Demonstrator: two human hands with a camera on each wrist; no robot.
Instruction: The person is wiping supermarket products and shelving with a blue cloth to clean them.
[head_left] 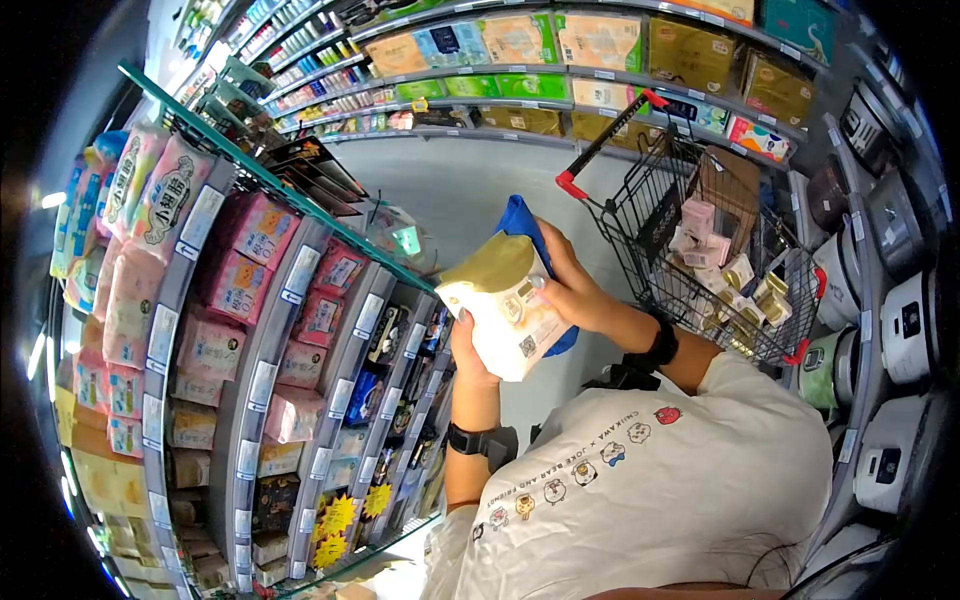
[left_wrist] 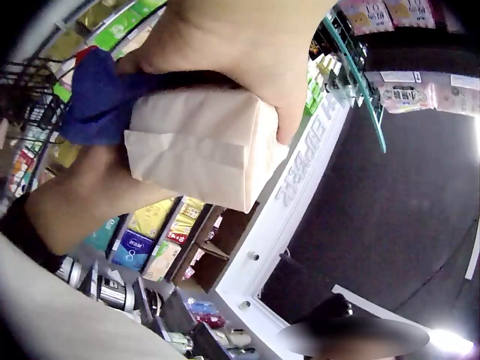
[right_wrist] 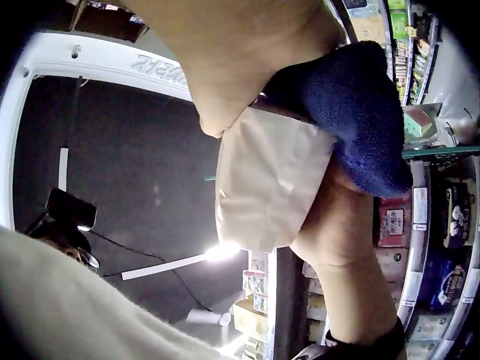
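A white and gold tissue pack [head_left: 505,315] with a QR code is held in front of the chest between both hands. My left hand [head_left: 473,352] grips its near left side, thumb on the printed face. From the right, my right hand [head_left: 580,290] holds the pack with the thumb over its front. A dark blue cloth [head_left: 522,218] lies behind the pack and sticks out past its top edge. In the right wrist view the cloth [right_wrist: 360,112] shows a fuzzy weave, bunched beside the pack's plain cream underside [right_wrist: 270,180].
A black wire shopping cart [head_left: 640,220] with red fittings, holding several boxes and a carton, stands at the right. Shelves of pink and white packs [head_left: 245,285] line the left. Rice cookers [head_left: 908,325] fill the right shelf. Tissue packs [head_left: 600,42] sit on the back shelves.
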